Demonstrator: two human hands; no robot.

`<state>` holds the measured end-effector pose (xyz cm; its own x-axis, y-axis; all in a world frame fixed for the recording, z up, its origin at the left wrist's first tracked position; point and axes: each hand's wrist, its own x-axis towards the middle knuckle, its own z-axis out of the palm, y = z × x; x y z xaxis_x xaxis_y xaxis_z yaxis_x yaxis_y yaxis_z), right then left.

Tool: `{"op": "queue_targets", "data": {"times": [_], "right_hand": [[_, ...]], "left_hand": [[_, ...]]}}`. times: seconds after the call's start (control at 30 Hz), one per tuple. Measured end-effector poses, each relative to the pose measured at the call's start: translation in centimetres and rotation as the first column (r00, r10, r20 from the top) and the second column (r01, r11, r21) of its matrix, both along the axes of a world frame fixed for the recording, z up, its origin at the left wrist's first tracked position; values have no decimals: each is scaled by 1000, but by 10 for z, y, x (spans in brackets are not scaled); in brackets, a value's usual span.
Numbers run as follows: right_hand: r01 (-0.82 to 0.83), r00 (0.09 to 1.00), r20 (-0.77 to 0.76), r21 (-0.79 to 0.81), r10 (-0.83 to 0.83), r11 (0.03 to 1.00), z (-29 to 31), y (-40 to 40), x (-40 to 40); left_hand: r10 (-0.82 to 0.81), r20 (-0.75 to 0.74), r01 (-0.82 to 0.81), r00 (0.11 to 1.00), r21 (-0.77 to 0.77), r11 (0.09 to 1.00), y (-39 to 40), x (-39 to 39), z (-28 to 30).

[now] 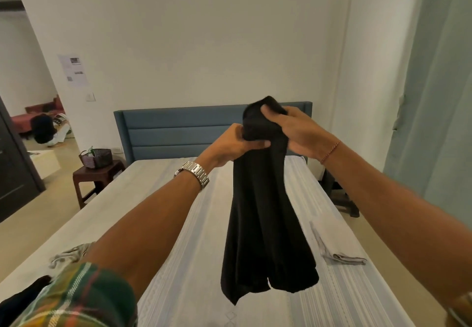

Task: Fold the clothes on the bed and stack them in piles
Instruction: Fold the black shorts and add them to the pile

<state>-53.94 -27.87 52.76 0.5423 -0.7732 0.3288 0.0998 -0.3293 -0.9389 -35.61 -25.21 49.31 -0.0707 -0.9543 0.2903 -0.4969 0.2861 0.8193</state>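
Note:
A black garment hangs in the air above the striped bed, its lower end split into two flaps. My left hand grips its bunched top from the left. From the right, my right hand holds the same top, thumb pressed on the cloth. A grey-green garment lies crumpled at the bed's left edge, partly hidden by my left arm. A small grey cloth lies flat on the bed's right side. A dark garment shows at the bottom left corner.
A blue headboard stands against the white wall. Left of the bed, a brown stool carries a dark basket. An open doorway is at the far left. A pale green curtain hangs on the right.

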Motion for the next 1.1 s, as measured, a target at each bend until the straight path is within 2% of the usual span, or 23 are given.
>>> {"op": "queue_targets", "data": {"times": [0.07,0.1,0.17,0.23,0.3,0.37,0.43,0.6,0.67,0.73,0.8,0.87,0.97,1.03,1.07,1.1], "right_hand": [[82,986,-122,-264,-117,961,-17,-1,-1],[138,970,-144,-335,-196,932,-34,-4,-3],[173,937,-241,-316,-255,933,-80,-7,-9],[116,874,-442,-215,-202,970,-135,-7,-19],[50,803,-587,-112,-107,992,-185,-7,-24],[105,755,-638,-108,-150,989,-220,-7,-23],[205,772,-594,-103,-225,973,-234,-10,-21],[230,922,-345,130,-174,964,-180,-11,-20],[258,946,-244,162,-215,952,-149,-12,-21],[250,962,-162,207,-219,946,-115,-12,-19],[202,977,-118,239,-179,950,-80,-9,-17],[151,988,-72,250,-137,956,-47,-4,-13],[141,986,-114,178,-122,974,-12,1,-5],[173,972,-185,128,-148,976,2,4,2],[186,966,-202,114,-161,976,5,5,6],[199,963,-203,106,-174,974,6,5,10]], "left_hand": [[42,16,-41,999,-61,997,-4,0,2],[78,-5,-78,997,-98,992,-8,2,3],[164,-68,-173,984,-156,972,-15,10,5],[220,-98,-234,971,-186,954,-18,15,12],[206,-128,-231,970,-218,948,-16,15,24],[173,-163,-209,971,-235,949,-14,10,35],[167,-175,-207,970,-244,948,-14,7,39],[328,-259,-396,909,-287,872,-11,32,45],[435,-129,-453,891,-316,834,-7,47,46],[524,100,-470,846,-324,821,-1,61,42],[551,263,-491,792,-262,831,0,72,33],[492,364,-478,791,-134,868,2,76,26],[251,458,-325,853,89,942,13,66,23],[50,268,-103,962,186,977,23,46,28],[-45,166,12,985,195,981,27,34,33],[-102,128,75,986,199,977,28,25,37]]}}
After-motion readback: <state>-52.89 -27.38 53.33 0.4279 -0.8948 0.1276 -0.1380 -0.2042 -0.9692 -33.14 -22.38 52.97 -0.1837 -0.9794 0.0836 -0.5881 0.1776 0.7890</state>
